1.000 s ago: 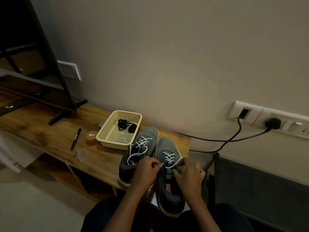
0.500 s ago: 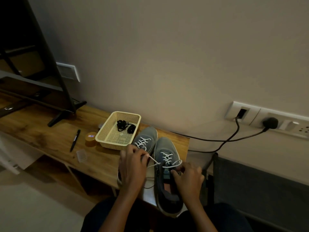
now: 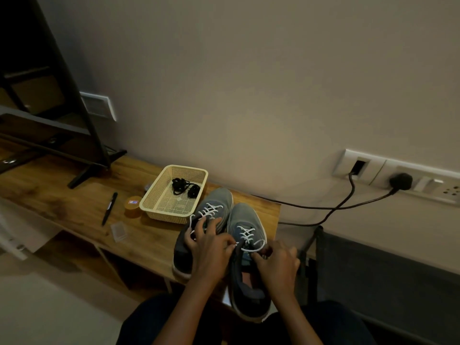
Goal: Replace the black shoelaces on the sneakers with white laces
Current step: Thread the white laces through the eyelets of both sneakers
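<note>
- Grey sneaker (image 3: 245, 217) being worked on: low centre of view, toe to 12 o'clock, heel hanging off the wooden shelf (image 3: 62, 202) toward the person's lap.
- White lace (image 3: 247, 234) criss-crosses its lower eyelets. A slack loop lies at the shoe's 3 o'clock side. Top eyelets look unthreaded, but the light is too dim to be sure.
- L hand (image 3: 211, 250): thumb & forefinger appear to pinch the lace tip at the shoe's 9 o'clock side. The other fingers are spread, resting on the neighbouring shoe.
- R hand (image 3: 278, 263): fingers curled, pinching the lace loop next to the tongue.
- Second sneaker (image 3: 219, 197): touching the first at its 9 o'clock. The second lace (image 3: 211, 210) is white and already in, ends loose.
- Black laces (image 3: 185, 186): out of both shoes, bundled in a cream mesh basket (image 3: 149, 207) at 11 o'clock of the pair, just beside the toes.
- Step in hand, as I judge it: finishing the upper eyelets, so the task is nearly done.
- To do it well: pin the tongue w/ the R hand, take up the slack loop first, feed the tip straight through, then even both ends.
- Further out: pen (image 3: 109, 207), round tin (image 3: 133, 206) & clear case (image 3: 118, 230) at 9 o'clock of the basket. TV stand foot (image 3: 87, 170) at 10 o'clock.
- On the wall at 2 o'clock: socket strip (image 3: 373, 170) w/ plug (image 3: 400, 180) & cable (image 3: 311, 208).
</note>
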Available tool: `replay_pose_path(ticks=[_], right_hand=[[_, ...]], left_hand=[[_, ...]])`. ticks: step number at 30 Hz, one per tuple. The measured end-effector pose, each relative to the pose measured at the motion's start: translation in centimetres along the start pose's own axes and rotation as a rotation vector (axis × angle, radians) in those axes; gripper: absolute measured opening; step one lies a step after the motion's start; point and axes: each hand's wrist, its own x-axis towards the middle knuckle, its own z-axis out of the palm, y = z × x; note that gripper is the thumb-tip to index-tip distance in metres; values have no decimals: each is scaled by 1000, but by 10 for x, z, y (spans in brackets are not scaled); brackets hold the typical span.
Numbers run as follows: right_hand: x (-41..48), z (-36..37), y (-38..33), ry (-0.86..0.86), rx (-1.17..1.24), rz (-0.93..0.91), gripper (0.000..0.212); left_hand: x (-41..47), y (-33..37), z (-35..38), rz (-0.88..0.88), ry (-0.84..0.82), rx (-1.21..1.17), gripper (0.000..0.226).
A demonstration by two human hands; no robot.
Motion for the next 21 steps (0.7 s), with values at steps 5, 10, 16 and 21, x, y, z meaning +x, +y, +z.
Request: replay_pose_path(ticks=[5, 10, 16, 21], right_hand=[[1, 0, 0, 7, 21, 17, 16], [0, 0, 2, -23, 57, 21, 15], [0, -1, 2, -54, 86, 18, 17], [2, 0, 2, -68, 52, 34, 18]], left_hand=[[0, -3, -1, -24, 89, -19, 11], [1, -16, -15, -139, 333, -184, 6], [1, -22, -13, 16, 249, -407, 14], [-1, -12, -4, 92, 52, -577, 18]])
